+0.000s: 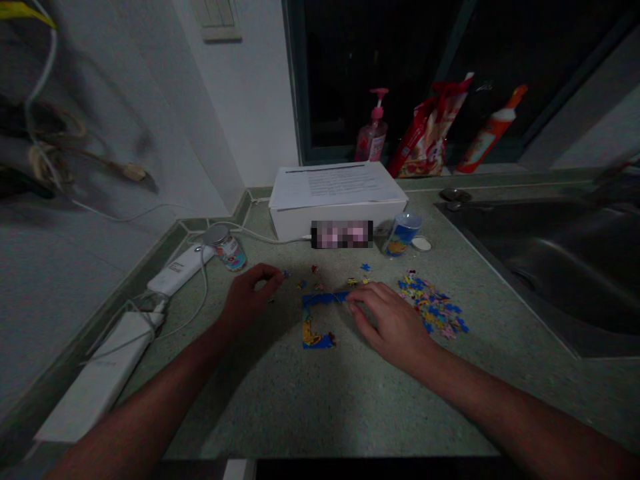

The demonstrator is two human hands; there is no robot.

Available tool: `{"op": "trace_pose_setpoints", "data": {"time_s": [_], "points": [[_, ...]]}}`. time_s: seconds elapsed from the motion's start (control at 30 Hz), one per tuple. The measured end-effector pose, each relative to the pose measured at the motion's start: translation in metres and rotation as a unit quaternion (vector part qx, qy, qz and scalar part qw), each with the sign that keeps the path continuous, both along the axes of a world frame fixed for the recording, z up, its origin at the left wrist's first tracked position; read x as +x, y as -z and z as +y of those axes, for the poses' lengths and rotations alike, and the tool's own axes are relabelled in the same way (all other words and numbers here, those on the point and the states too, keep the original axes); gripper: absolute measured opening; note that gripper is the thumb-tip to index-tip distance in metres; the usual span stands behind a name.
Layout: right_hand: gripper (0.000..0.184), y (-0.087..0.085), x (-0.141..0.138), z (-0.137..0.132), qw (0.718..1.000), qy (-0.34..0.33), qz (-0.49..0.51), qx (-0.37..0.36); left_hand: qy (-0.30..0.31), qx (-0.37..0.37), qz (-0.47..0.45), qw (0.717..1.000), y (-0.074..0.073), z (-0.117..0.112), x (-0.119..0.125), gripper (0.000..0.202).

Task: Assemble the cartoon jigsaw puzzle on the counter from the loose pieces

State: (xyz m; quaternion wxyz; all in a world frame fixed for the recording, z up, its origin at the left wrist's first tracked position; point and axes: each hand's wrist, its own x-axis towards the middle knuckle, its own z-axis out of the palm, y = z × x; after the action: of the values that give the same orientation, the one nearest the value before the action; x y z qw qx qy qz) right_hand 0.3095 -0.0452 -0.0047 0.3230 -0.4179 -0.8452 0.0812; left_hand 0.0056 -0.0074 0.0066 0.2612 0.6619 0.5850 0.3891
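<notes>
A partly joined jigsaw puzzle [313, 337] lies on the speckled countertop [300, 400], forming a blue and yellow border open in the middle. My right hand [393, 323] rests just right of it, with its fingertips on the border's top strip. My left hand [253, 295] hovers to the upper left, fingers bunched beside a small blue puzzle piece [286, 273]. Whether those fingers pinch anything is hidden. Several loose pieces [320, 277] lie scattered above the border, and a heap of colourful pieces [433, 303] lies to the right of my right hand.
A white box [335, 220] topped with printed paper stands behind the pieces, beside a blue cup [403, 235] and a printed tin [227, 248]. White power bricks and cables [177, 270] lie at left. A steel sink [540, 267] is sunk into the counter at right.
</notes>
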Motion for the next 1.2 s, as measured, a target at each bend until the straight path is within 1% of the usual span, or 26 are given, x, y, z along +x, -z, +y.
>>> {"op": "trace_pose_setpoints", "data": {"time_s": [0.1, 0.2, 0.5, 0.63, 0.93, 1.2], "points": [[0.021, 0.001, -0.001, 0.000, 1.000, -0.003, -0.008, 0.012, -0.034, 0.003, -0.037, 0.999, 0.000, 0.002, -0.003, 0.027], [0.020, 0.003, -0.001, 0.000, 1.000, -0.009, -0.013, 0.002, -0.052, 0.012, -0.061, 0.997, -0.001, 0.005, -0.006, 0.025], [0.019, 0.005, 0.000, 0.000, 1.000, -0.010, -0.014, -0.003, -0.082, 0.016, -0.078, 0.993, -0.006, 0.009, -0.011, 0.026], [0.020, 0.007, -0.001, 0.000, 1.000, -0.008, -0.015, -0.014, -0.073, 0.007, -0.070, 0.995, -0.004, 0.010, -0.010, 0.028], [0.016, 0.008, -0.001, 0.000, 1.000, -0.012, -0.022, -0.009, -0.045, -0.010, -0.043, 0.998, 0.004, 0.011, -0.009, 0.029], [0.016, 0.009, -0.001, -0.001, 1.000, -0.013, -0.027, -0.010, -0.045, -0.018, -0.034, 0.998, 0.002, 0.010, -0.007, 0.029]]}}
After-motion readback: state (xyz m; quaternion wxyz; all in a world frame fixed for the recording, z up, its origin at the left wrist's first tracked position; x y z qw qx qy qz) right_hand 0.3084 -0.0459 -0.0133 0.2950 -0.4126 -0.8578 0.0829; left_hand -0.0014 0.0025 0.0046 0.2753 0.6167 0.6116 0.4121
